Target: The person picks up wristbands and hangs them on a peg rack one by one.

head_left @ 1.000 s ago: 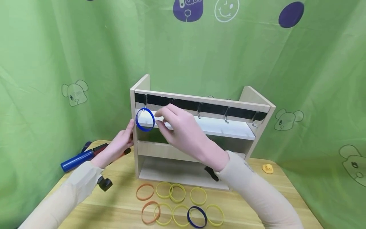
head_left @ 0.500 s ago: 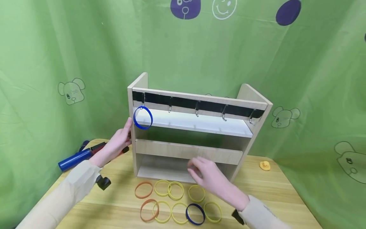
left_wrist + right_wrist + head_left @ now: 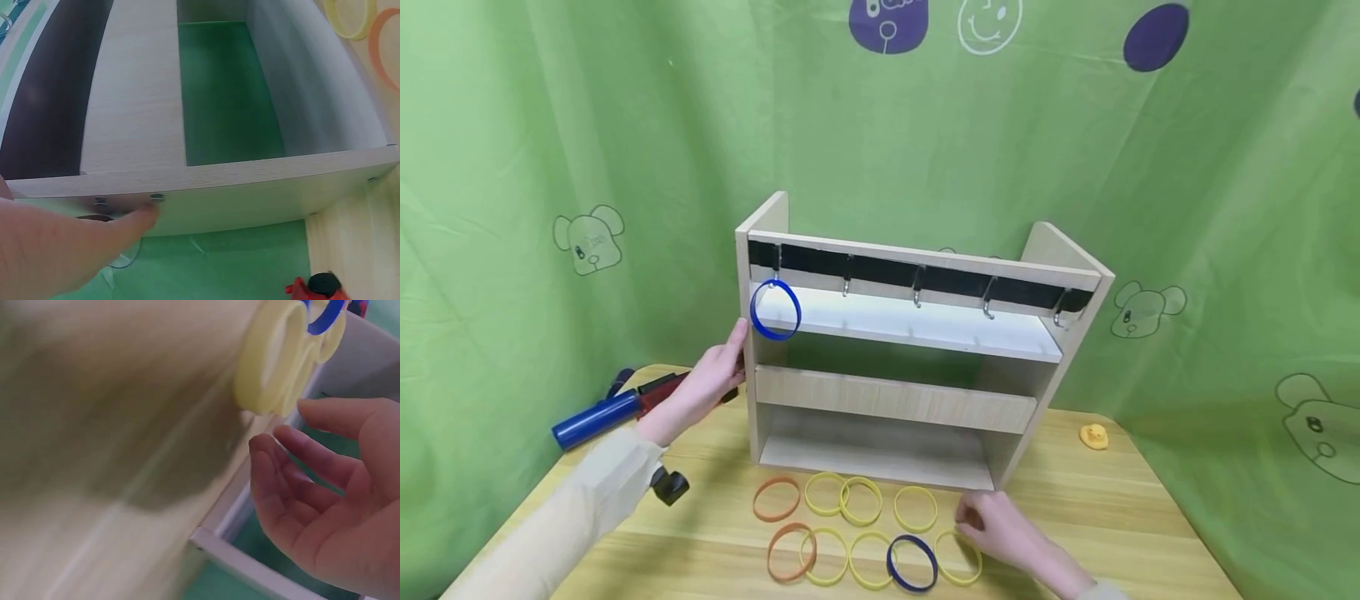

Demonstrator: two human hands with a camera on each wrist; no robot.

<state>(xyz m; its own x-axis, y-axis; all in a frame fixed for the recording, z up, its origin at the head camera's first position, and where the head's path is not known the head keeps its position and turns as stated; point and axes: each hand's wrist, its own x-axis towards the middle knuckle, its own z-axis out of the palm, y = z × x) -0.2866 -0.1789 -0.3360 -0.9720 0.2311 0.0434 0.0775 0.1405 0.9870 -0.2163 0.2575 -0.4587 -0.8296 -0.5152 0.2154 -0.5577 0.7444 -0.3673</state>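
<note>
A bright blue wristband [image 3: 775,337] hangs from the leftmost hook of the wooden shelf unit [image 3: 895,398]. My left hand [image 3: 710,379] rests against the unit's left side panel, its thumb [image 3: 128,230] lying on that panel. At the front of the table my right hand [image 3: 997,527] hovers by the upper edge of the rightmost yellow wristband [image 3: 957,581]. Its fingers [image 3: 325,456] are loosely bent, with a gap between thumb and fingertips and nothing held. Left of that band lies a dark blue wristband [image 3: 892,567].
Several yellow wristbands and two orange wristbands [image 3: 771,569] lie on the table before the unit. More hooks [image 3: 917,298] line the black strip. A blue-and-red tool-like object [image 3: 597,421] lies at left, and a yellow toy duck [image 3: 1094,437] at right.
From beside the hanging blue wristband, my right hand has come down and right to the bands on the table. My left hand stays at the side panel.
</note>
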